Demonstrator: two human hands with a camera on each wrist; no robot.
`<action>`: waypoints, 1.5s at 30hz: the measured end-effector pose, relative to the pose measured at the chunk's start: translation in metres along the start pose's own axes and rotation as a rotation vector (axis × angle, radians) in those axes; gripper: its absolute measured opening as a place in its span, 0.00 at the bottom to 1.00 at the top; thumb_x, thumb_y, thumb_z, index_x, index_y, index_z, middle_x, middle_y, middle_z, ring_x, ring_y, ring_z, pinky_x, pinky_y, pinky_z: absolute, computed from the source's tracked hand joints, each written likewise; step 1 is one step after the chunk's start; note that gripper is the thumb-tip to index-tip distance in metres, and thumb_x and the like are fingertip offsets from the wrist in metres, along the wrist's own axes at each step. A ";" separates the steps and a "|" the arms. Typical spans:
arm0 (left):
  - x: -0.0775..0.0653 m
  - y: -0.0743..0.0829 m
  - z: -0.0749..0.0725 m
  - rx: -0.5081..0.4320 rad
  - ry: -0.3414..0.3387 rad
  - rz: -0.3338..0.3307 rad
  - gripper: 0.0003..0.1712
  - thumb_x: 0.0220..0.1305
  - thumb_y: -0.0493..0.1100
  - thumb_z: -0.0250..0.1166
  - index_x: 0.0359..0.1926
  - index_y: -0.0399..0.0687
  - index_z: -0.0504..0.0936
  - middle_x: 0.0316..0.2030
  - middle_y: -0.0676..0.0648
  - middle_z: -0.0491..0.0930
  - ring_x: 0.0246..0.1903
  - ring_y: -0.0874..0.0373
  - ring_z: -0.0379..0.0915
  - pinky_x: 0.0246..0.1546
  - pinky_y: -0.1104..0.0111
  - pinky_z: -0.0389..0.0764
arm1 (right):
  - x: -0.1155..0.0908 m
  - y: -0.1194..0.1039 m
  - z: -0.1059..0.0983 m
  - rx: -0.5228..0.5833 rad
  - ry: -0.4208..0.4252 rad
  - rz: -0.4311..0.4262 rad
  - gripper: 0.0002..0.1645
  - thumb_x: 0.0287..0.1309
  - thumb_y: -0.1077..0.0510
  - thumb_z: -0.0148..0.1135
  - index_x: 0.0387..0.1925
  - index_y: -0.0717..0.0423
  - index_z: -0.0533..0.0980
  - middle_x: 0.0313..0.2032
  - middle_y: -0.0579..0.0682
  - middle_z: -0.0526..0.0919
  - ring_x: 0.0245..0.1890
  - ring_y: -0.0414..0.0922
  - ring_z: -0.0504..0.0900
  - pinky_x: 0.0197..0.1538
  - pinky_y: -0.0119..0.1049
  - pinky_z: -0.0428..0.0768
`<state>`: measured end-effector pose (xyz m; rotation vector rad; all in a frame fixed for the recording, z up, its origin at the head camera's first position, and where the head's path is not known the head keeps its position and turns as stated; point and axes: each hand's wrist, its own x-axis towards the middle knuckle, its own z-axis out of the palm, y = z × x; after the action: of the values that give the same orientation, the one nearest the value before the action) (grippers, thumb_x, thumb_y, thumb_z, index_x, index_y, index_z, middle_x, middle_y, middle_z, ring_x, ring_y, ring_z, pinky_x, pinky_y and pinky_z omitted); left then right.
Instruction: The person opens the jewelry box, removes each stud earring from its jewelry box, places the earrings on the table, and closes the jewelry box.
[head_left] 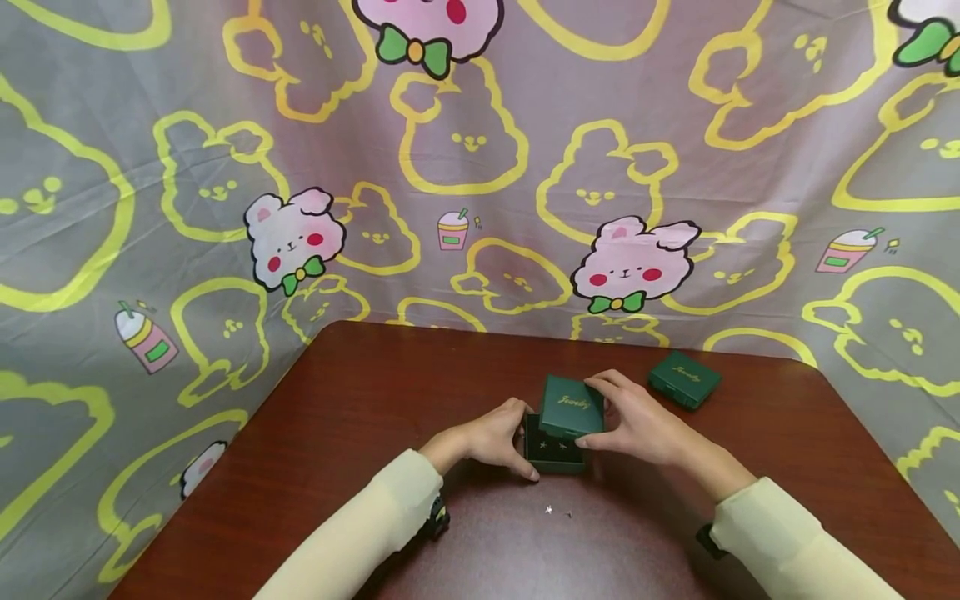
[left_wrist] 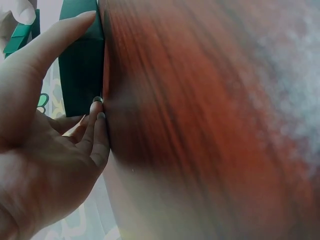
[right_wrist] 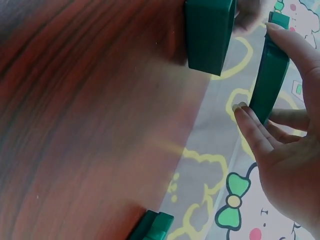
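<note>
A dark green jewelry box base (head_left: 556,467) sits on the table with two small star-shaped pieces (head_left: 543,446) on its black insert. My left hand (head_left: 491,437) grips this base from the left; in the left wrist view, the thumb lies along one side of the base (left_wrist: 81,75) and the fingers touch another. Over the rear part of the base, my right hand (head_left: 639,422) holds the green lid (head_left: 572,403), lettered "Jewelry" in gold, between thumb and fingers. The right wrist view shows a gap between lid (right_wrist: 271,75) and base (right_wrist: 207,37).
On the table in front of the box lie a tiny silver star (head_left: 548,509) and another small piece (head_left: 567,514). A second, closed green jewelry box (head_left: 685,380) stands at the back right of the brown table (head_left: 360,375). A patterned cloth (head_left: 510,217) hangs behind and along the sides.
</note>
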<state>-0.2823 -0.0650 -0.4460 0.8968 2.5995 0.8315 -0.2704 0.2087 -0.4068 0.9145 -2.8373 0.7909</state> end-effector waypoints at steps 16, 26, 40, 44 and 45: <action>-0.001 -0.003 0.003 -0.005 0.020 -0.024 0.44 0.41 0.47 0.86 0.56 0.40 0.70 0.42 0.50 0.69 0.42 0.62 0.66 0.49 0.73 0.70 | -0.007 0.017 -0.006 -0.036 0.034 0.074 0.58 0.47 0.35 0.79 0.69 0.67 0.67 0.62 0.59 0.71 0.43 0.48 0.78 0.43 0.41 0.81; -0.001 -0.002 0.002 0.001 0.024 -0.019 0.43 0.41 0.47 0.86 0.54 0.41 0.71 0.42 0.50 0.68 0.41 0.63 0.66 0.48 0.74 0.70 | -0.005 0.031 -0.013 -0.050 0.056 0.109 0.59 0.47 0.35 0.79 0.67 0.70 0.67 0.60 0.62 0.71 0.41 0.47 0.77 0.42 0.41 0.81; 0.000 -0.002 0.002 0.002 0.021 -0.009 0.42 0.41 0.46 0.86 0.54 0.41 0.71 0.43 0.49 0.68 0.41 0.63 0.65 0.49 0.74 0.70 | -0.006 0.051 -0.015 -0.059 0.061 0.137 0.59 0.49 0.37 0.79 0.67 0.73 0.65 0.59 0.64 0.71 0.38 0.44 0.78 0.41 0.41 0.80; 0.000 -0.001 0.001 0.011 0.019 -0.001 0.42 0.41 0.46 0.86 0.54 0.40 0.71 0.42 0.49 0.69 0.42 0.62 0.66 0.48 0.74 0.70 | -0.006 0.055 -0.015 -0.069 0.064 0.145 0.59 0.49 0.38 0.79 0.66 0.75 0.66 0.58 0.65 0.71 0.38 0.45 0.77 0.41 0.42 0.79; 0.000 -0.001 0.001 0.013 0.016 -0.002 0.43 0.41 0.46 0.86 0.54 0.40 0.71 0.43 0.48 0.69 0.42 0.62 0.66 0.48 0.74 0.70 | -0.006 0.056 -0.015 -0.073 0.063 0.150 0.58 0.49 0.38 0.79 0.66 0.75 0.66 0.58 0.66 0.71 0.38 0.46 0.77 0.42 0.43 0.79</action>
<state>-0.2826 -0.0650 -0.4472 0.8941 2.6223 0.8250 -0.2985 0.2586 -0.4203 0.6622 -2.8835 0.7114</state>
